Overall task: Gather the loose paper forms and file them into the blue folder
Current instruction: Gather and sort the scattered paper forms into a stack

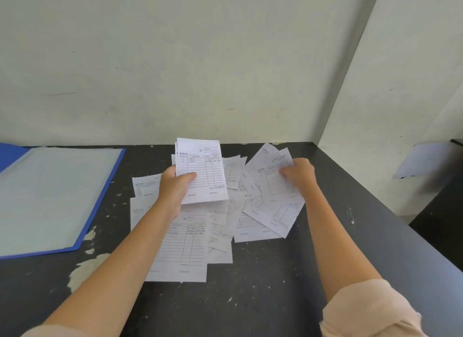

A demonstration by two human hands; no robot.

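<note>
- Head view: my left hand [175, 186] grips a stack of nota forms [203, 171], thumb across the front sheet. The stack is upright and lifted off the table, to the right of the blue folder [55, 198].
- My right hand [299, 173] pinches another form [271, 178] near its top edge, further right of the folder. It may be more than one sheet, can't tell.
- Loose forms [190, 244] lie fanned and overlapping on the dark table [250, 301], right of the folder, below and between both hands.
- The folder lies open and flat, just apart from the nearest sheets. I see no loose form on it.
- Step, my read: mid-gather. Some forms are collected, many are left, and filing has not begun.
- Next move likely: lay the right-hand form onto the left-hand stack with edges squared, then reach for another. The sheets are thin and overlapping, so I should peel one at a time or the neighbours will drag.
- Hidden: the folder's left side is cut off by the frame. My left forearm covers some sheets. The handwriting is too small to read and the stack's thickness is unclear.
- Blurred pale sheet [423, 161] far right of the folder, can't tell what it is.
</note>
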